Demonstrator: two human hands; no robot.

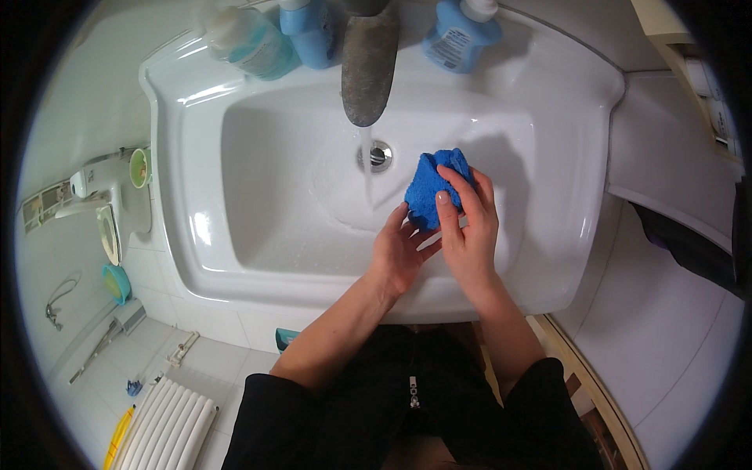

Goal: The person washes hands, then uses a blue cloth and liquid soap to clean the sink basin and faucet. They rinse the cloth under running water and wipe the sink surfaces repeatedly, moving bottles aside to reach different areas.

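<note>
A folded blue terry cloth [432, 185] is held between my two hands above the right half of a white ceramic washbasin [282, 176]. My left hand [399, 247] supports it from below and the left, with some fingers hidden behind it. From the right, my right hand [470, 217] grips it, thumb and index finger lying across its top. Water [368, 158] runs in a thin stream from the worn metal faucet [369, 70], left of the cloth. It falls close to the metal drain [379, 155]; the cloth is apart from the stream.
A teal pump bottle [261, 50] and a blue bottle [309, 35] stand left of the faucet on the basin's back ledge. Another blue bottle [461, 38] stands to the right. A white radiator [170, 426] is at lower left, and a toilet [111, 217] is at far left.
</note>
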